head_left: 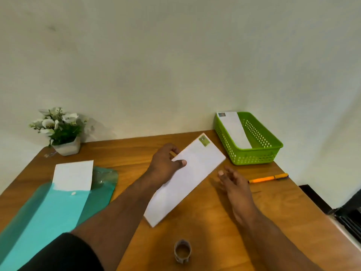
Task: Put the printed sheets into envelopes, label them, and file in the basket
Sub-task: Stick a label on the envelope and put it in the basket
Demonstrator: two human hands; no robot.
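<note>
My left hand grips a long white envelope with a green stamp at its far corner, thumb on top, held slanted over the middle of the wooden table. My right hand hovers just right of the envelope with fingers relaxed and spread, holding nothing. A green plastic basket stands at the back right with one stamped white envelope lying in it. At the left, a white printed sheet pokes out of a teal plastic folder.
An orange pen lies on the table right of my right hand, in front of the basket. A small roll of tape stands near the front edge. A white pot of flowers sits at the back left by the wall.
</note>
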